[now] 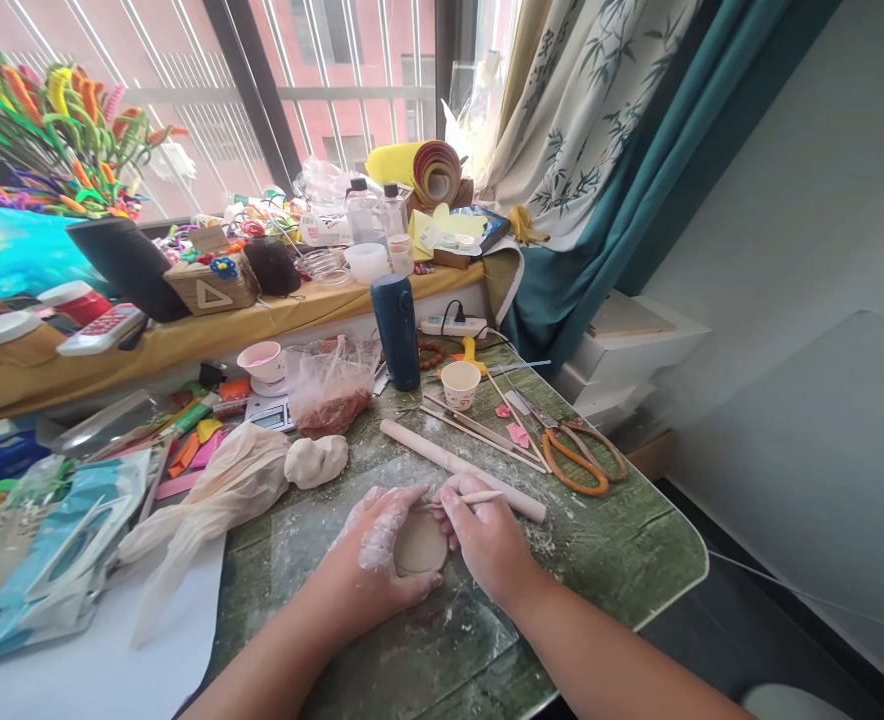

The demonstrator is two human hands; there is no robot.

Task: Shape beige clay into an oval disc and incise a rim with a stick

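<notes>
A round, flat disc of pale clay [422,545] lies on a flour-dusted clear sheet [299,530]. My left hand [371,550], white with powder, curls round the disc's left side, with thumb and fingers gripping its edge. On the other side, my right hand [483,535] pinches a slim, pale wooden modelling tool [482,496], its tip at the disc's upper right edge. Right behind my hands a wooden rolling pin [461,470] lies slantwise. A lump of pale clay [316,462] rests beyond my left hand, against a crumpled plastic bag [243,470].
Orange-handled scissors [577,460], thin sticks [479,435] and a paper cup [460,385] are at the right. Farther back stand a dark blue bottle [395,335], a bag of brown material [333,395] and a small scale [269,412]. Packets [67,560] cover the left.
</notes>
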